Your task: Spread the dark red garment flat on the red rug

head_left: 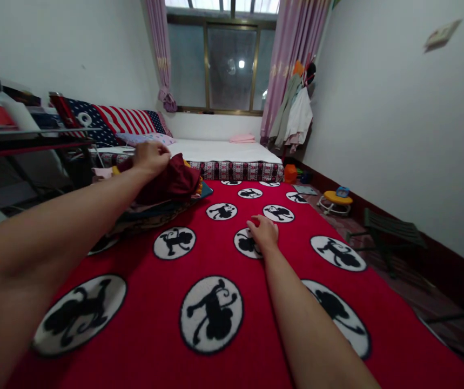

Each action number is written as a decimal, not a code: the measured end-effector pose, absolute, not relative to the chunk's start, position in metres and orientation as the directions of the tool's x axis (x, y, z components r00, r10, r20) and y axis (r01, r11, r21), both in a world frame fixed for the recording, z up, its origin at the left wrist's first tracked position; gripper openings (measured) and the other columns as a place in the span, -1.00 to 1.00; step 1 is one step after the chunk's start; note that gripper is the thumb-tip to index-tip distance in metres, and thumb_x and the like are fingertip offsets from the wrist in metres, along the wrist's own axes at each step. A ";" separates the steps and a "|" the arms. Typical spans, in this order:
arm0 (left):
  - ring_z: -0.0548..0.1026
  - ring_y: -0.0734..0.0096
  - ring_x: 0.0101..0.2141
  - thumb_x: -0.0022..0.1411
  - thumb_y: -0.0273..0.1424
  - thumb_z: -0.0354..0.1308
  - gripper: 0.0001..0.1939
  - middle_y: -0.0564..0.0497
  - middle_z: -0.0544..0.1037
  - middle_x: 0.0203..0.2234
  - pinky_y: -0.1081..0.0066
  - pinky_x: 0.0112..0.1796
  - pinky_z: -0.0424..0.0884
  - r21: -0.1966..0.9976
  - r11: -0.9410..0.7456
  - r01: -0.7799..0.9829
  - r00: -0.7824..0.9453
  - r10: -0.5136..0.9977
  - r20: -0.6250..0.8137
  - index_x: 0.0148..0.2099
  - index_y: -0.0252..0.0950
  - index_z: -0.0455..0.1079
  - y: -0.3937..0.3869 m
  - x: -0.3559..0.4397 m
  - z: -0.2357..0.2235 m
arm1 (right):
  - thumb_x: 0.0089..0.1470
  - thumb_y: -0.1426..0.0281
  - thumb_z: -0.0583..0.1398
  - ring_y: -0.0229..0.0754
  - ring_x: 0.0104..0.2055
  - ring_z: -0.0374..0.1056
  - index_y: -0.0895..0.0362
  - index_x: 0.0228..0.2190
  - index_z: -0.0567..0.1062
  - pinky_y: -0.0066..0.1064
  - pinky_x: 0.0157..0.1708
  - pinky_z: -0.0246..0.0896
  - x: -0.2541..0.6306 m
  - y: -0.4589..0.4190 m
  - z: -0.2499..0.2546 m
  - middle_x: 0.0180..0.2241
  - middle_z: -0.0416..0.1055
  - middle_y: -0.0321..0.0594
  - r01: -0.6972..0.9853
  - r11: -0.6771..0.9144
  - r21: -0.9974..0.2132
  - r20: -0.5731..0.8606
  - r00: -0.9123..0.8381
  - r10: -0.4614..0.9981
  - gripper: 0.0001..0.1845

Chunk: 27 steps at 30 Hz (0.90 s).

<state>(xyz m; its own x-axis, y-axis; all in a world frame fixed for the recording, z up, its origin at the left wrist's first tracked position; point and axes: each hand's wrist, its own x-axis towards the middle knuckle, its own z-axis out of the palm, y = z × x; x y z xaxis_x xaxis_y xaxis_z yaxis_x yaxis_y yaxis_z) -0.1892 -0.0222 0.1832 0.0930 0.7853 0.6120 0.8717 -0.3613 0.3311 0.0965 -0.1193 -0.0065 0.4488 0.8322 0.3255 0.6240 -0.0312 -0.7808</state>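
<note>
Head view: left hand [150, 156] fingers pinching maroon garment [173, 182] atop clothes pile [154, 208]; right hand [262, 232] fingers curled on red blanket [223, 254].

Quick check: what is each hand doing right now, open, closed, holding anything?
Left hand: closed on the dark red garment atop the clothes pile.
Right hand: rests on the red blanket, fingers curled, holding nothing visible.
</note>
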 end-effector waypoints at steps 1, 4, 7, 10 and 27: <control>0.43 0.19 -0.02 0.26 -0.46 0.02 -0.71 -0.13 0.56 -0.14 0.07 0.09 0.24 0.310 -0.420 0.853 0.138 0.754 0.643 -0.10 -0.54 0.47 -0.037 -0.169 0.184 | 0.00 0.22 0.18 -0.05 0.04 0.35 0.11 -0.19 0.54 -0.16 0.11 0.11 0.099 -0.118 -0.005 -0.09 0.51 -0.11 0.516 0.014 -0.857 0.313 0.497 0.809 -0.65; 0.50 0.43 -0.12 0.17 -0.40 0.21 -0.85 0.07 0.59 -0.22 0.49 -0.03 0.34 0.226 -0.684 0.693 0.450 0.657 0.605 -0.21 -0.29 0.57 -0.098 -0.111 0.169 | 0.14 0.07 -0.05 -0.14 -0.10 0.46 0.14 -0.09 0.44 -0.30 -0.14 0.32 0.117 -0.117 0.009 -0.11 0.50 -0.08 0.281 0.115 -0.953 0.267 0.598 0.756 -0.48; 0.57 0.40 -0.31 0.17 -0.38 0.25 -0.80 0.03 0.63 -0.31 0.53 -0.26 0.44 0.473 -0.872 0.122 0.951 0.239 0.196 -0.13 -0.20 0.58 -0.169 -0.075 0.140 | 0.15 -0.01 -0.15 -0.17 -0.18 0.49 0.12 -0.20 0.41 -0.35 -0.24 0.38 0.143 -0.120 0.031 -0.19 0.50 -0.10 -0.033 0.274 -0.961 0.183 0.664 0.725 -0.43; 0.57 0.43 -0.39 0.20 -0.32 0.23 -0.79 0.01 0.64 -0.36 0.56 -0.36 0.43 0.633 -0.773 -0.021 0.959 0.163 0.230 -0.14 -0.24 0.58 -0.209 -0.060 0.115 | 0.05 0.05 0.04 -0.19 -0.26 0.48 0.12 -0.33 0.40 -0.35 -0.23 0.38 0.158 -0.125 0.054 -0.29 0.50 -0.18 -0.220 0.402 -0.889 0.147 0.694 0.705 -0.60; 0.51 0.29 -0.28 0.11 -0.40 0.18 -0.81 -0.03 0.56 -0.28 0.33 -0.20 0.43 0.693 -0.569 0.442 0.209 0.817 0.538 -0.18 -0.25 0.48 -0.101 -0.083 -0.003 | -0.06 0.09 0.27 0.12 0.10 0.33 0.21 0.11 0.33 -0.16 -0.01 0.25 0.136 -0.145 0.059 0.06 0.38 0.12 0.778 -0.333 -0.533 0.210 0.503 0.838 -0.24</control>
<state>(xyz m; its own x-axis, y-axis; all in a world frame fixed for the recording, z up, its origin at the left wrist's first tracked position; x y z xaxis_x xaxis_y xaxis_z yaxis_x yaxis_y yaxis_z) -0.0827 -0.1014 -0.0035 0.2093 0.8168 0.5376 0.4423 -0.5695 0.6929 0.1360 -0.1447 0.0592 0.5035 0.8380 0.2103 0.7776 -0.3334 -0.5332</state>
